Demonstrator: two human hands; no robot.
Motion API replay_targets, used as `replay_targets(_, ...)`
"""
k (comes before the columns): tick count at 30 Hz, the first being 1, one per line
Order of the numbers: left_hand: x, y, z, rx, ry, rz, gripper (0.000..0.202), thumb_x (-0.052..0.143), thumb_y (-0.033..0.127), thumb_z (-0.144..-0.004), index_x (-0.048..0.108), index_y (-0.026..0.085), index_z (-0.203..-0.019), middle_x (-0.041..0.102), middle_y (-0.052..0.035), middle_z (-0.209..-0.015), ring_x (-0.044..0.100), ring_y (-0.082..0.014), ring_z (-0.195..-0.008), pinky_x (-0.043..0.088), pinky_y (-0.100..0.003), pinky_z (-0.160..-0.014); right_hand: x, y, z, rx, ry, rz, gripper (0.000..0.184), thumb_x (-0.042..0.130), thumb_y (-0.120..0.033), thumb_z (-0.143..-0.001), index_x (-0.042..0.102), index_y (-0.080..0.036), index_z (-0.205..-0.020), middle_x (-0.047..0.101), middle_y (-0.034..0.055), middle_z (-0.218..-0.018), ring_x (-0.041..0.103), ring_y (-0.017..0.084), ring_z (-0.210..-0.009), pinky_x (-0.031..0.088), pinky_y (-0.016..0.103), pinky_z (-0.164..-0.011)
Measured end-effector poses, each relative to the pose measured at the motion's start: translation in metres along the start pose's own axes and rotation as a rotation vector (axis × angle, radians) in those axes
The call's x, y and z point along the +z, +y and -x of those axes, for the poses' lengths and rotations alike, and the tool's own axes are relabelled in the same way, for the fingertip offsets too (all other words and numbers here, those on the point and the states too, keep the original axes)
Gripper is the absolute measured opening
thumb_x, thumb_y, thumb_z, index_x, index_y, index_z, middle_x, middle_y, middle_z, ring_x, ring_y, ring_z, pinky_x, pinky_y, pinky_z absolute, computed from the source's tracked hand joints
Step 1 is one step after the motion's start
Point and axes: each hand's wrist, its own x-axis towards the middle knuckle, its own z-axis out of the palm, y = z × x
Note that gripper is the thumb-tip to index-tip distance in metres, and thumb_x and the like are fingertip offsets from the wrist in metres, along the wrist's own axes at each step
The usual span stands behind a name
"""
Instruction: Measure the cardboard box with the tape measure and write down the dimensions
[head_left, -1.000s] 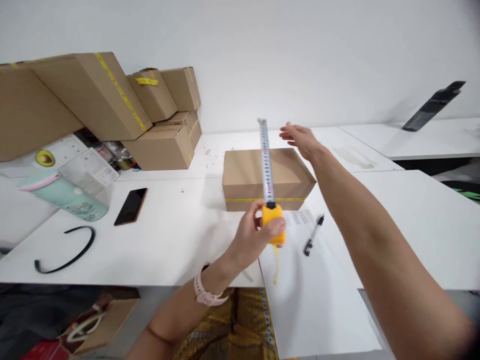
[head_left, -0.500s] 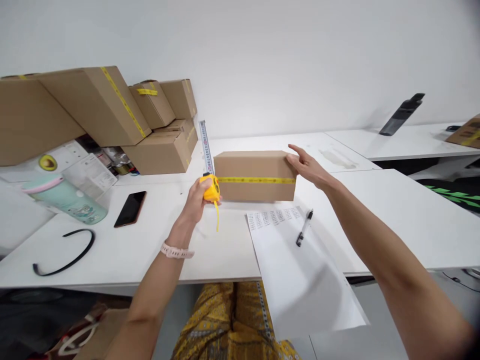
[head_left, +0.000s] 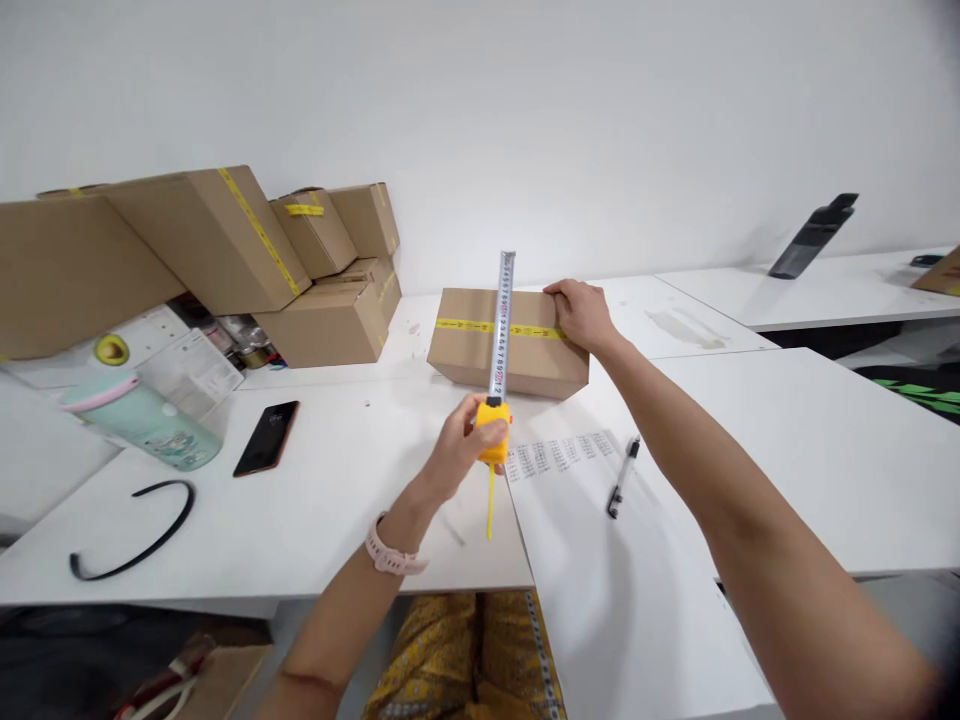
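My left hand (head_left: 459, 445) is closed around a yellow tape measure (head_left: 493, 432), its thumb on the case. The metal blade (head_left: 502, 320) is pulled out and points away from me, passing in front of a brown cardboard box (head_left: 469, 358). I cannot tell whether the blade touches the box. A yellow strap dangles from the case. The box is sealed with printed yellow tape and appears tilted, with its taped face turned upward. At the box's right end, my right hand (head_left: 585, 315) grips the far upper edge with its fingers curled over.
Handwritten paper (head_left: 600, 560) hangs over the table's front edge, with a black-and-clear pen (head_left: 624, 477) on it. Left are a phone (head_left: 267, 438), a mint tumbler (head_left: 154, 420), a black curved band (head_left: 180, 515) and stacked cardboard boxes (head_left: 322, 325). A dark bottle (head_left: 814, 237) stands at back right.
My left hand has carried the tape measure rightward, so its blade now crosses the box instead of lying left of it. The box has tipped, and my right hand's fingers have closed over its edge.
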Motion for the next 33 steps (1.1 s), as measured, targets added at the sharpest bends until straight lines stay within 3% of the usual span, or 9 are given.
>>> replay_targets(4, 0.009, -0.018, 0.003, -0.077, -0.044, 0.049, 0.047, 0.078, 0.05, -0.073, 0.057, 0.019, -0.102, 0.06, -0.0017, -0.092, 0.063, -0.014, -0.063, 0.055, -0.028, -0.048, 0.003, -0.012, 0.007, -0.041, 0.021, 0.115, 0.034, 0.031, -0.024, -0.096, 0.061, -0.022, -0.112, 0.071, 0.0138, -0.114, 0.06, 0.032, -0.109, 0.034, 0.05, -0.104)
replay_targets(8, 0.004, -0.025, 0.005, -0.113, -0.03, 0.079, 0.05, 0.079, 0.05, -0.071, 0.058, 0.019, -0.104, 0.061, -0.002, -0.09, 0.063, -0.0145, -0.062, 0.055, -0.029, -0.047, 0.001, -0.018, 0.007, -0.013, 0.001, 0.148, 0.03, 0.036, -0.036, -0.097, 0.059, -0.021, -0.11, 0.07, 0.0157, -0.11, 0.059, 0.033, -0.106, 0.033, 0.05, -0.102)
replay_targets(14, -0.004, -0.033, 0.01, -0.127, -0.049, 0.09, 0.05, 0.077, 0.049, -0.071, 0.057, 0.019, -0.106, 0.059, -0.0009, -0.086, 0.062, -0.0154, -0.064, 0.056, -0.03, -0.05, 0.005, -0.018, 0.0, -0.034, -0.037, 0.175, 0.039, 0.03, -0.032, -0.099, 0.058, -0.019, -0.123, 0.067, 0.0172, -0.113, 0.055, 0.035, -0.106, 0.034, 0.052, -0.098)
replay_targets(18, -0.012, -0.043, 0.008, -0.132, -0.079, 0.089, 0.049, 0.077, 0.049, -0.073, 0.058, 0.02, -0.108, 0.06, -0.0025, -0.095, 0.063, -0.0146, -0.066, 0.056, -0.029, -0.051, 0.004, -0.019, 0.001, -0.113, -0.08, 0.231, 0.051, 0.028, -0.035, -0.1, 0.051, -0.032, -0.146, 0.063, 0.0149, -0.114, 0.052, 0.035, -0.102, 0.034, 0.054, -0.091)
replay_targets(21, -0.014, -0.052, 0.007, -0.127, -0.085, 0.09, 0.05, 0.079, 0.049, -0.074, 0.057, 0.021, -0.11, 0.059, -0.0024, -0.096, 0.063, -0.0139, -0.067, 0.056, -0.028, -0.052, 0.003, -0.019, 0.002, -0.144, -0.138, 0.256, 0.052, 0.029, -0.038, -0.1, 0.054, -0.04, -0.146, 0.061, 0.0148, -0.115, 0.049, 0.036, -0.1, 0.033, 0.056, -0.089)
replay_targets(33, -0.008, -0.063, 0.005, -0.113, -0.108, 0.104, 0.053, 0.078, 0.049, -0.075, 0.053, 0.02, -0.112, 0.058, -0.0015, -0.096, 0.061, -0.0123, -0.068, 0.057, -0.027, -0.053, -0.001, -0.025, 0.004, -0.136, -0.181, 0.362, 0.053, 0.029, -0.034, -0.102, 0.05, -0.041, -0.149, 0.058, 0.0136, -0.119, 0.044, 0.033, -0.101, 0.031, 0.049, -0.086)
